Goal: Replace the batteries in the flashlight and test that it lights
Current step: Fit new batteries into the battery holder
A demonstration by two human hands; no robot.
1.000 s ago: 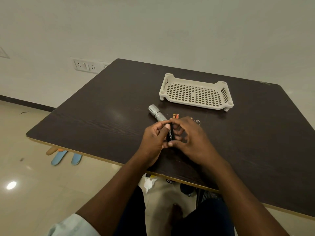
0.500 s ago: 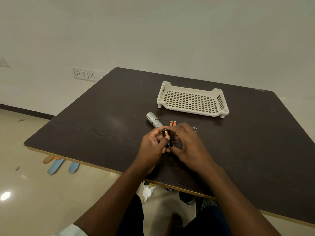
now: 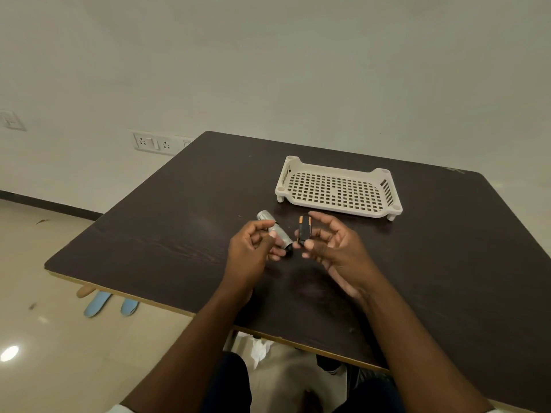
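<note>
Near the middle of the frame both forearms reach up from the lower edge over the dark wood-grain table (image 3: pixel 155 234). The right hand (image 3: pixel 334 248) is raised, palm turned inward, thumb and fingers pinching a small black battery holder (image 3: pixel 304 230) upright, orange-tipped batteries set in it. Just left of it, the left hand (image 3: pixel 250 248) has its fingers loosely curled beside the flashlight (image 3: pixel 275 231), a silver metal cylinder lying slantwise on the table; whether they grip it I cannot tell. Toward the upper right sits a cream plastic tray (image 3: pixel 338 189) with a perforated floor.
</note>
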